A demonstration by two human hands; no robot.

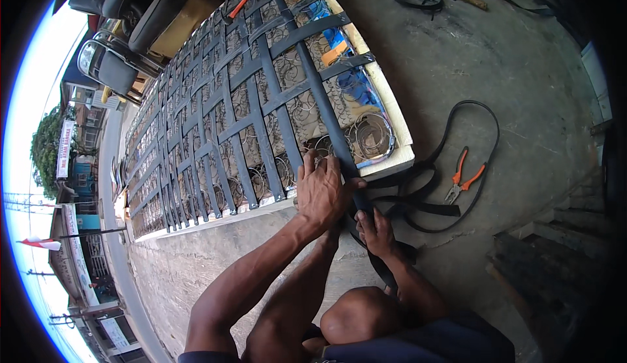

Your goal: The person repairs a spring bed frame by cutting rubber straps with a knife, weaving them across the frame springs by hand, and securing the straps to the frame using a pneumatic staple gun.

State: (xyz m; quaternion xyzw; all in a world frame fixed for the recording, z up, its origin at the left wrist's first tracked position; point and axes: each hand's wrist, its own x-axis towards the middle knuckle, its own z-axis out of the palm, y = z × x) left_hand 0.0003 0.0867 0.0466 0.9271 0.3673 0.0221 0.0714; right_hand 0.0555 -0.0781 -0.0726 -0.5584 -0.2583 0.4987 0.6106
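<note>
1. Here, a sofa frame lies on the concrete floor, its springs crossed by woven black straps.
2. My left hand presses flat, fingers spread, on one long black strap at the frame's edge.
3. My right hand grips that strap's loose end.
4. Orange-handled pliers lie right.

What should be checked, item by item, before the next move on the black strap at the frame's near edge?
1. Left hand pressing the black strap onto the wooden frame edge: ok.
2. Right hand has a grip on the strap below the edge: ok.
3. Strap lies straight across the woven webbing: ok.
4. Strap fastened at the near edge: cannot tell, the hand covers it.
5. Orange-handled pliers close by on the concrete floor: ok.
6. Slack strap looped on the floor, free of tangles: cannot tell.
</note>
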